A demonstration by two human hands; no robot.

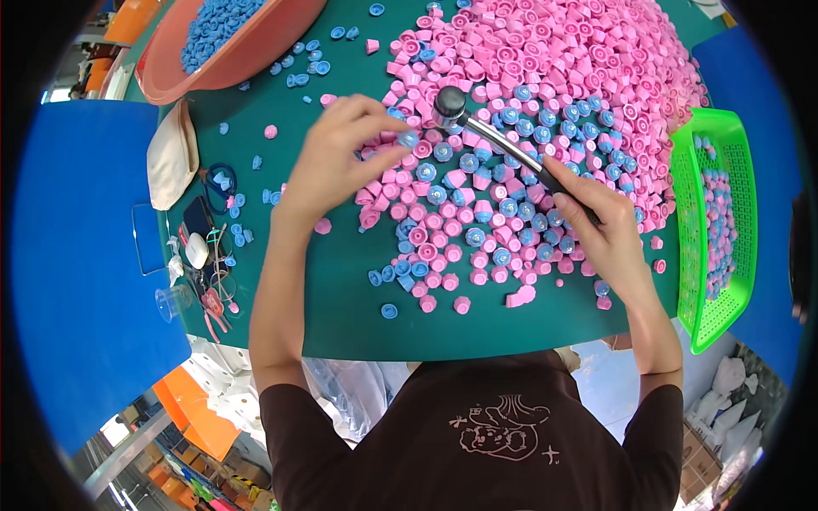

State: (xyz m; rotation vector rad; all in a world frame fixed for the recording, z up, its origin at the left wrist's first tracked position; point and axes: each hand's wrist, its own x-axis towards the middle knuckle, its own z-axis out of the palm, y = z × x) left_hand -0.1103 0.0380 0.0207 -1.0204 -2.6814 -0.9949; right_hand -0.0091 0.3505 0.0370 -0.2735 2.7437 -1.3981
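Observation:
Between the thumb and forefinger of my left hand (336,157) is a small blue cap (408,139), pinched just above the pile. My right hand (603,226) is closed round the black grip of a small hammer (498,143). Its rounded dark head points up and left, close to the cap and over the pieces. Below both hands, small pink cups (433,220) lie scattered over the green tabletop (358,328). Among them are several blue caps (388,311) and pieces with a blue cap seated on a pink cup (509,207).
A dense heap of pink cups (579,43) covers the far right. At the far left stands a reddish basin (256,55) of blue pieces. A green basket (745,213) holds pink-and-blue pieces at right. A cloth pouch (173,157), phone (198,217) and pliers (211,315) lie left.

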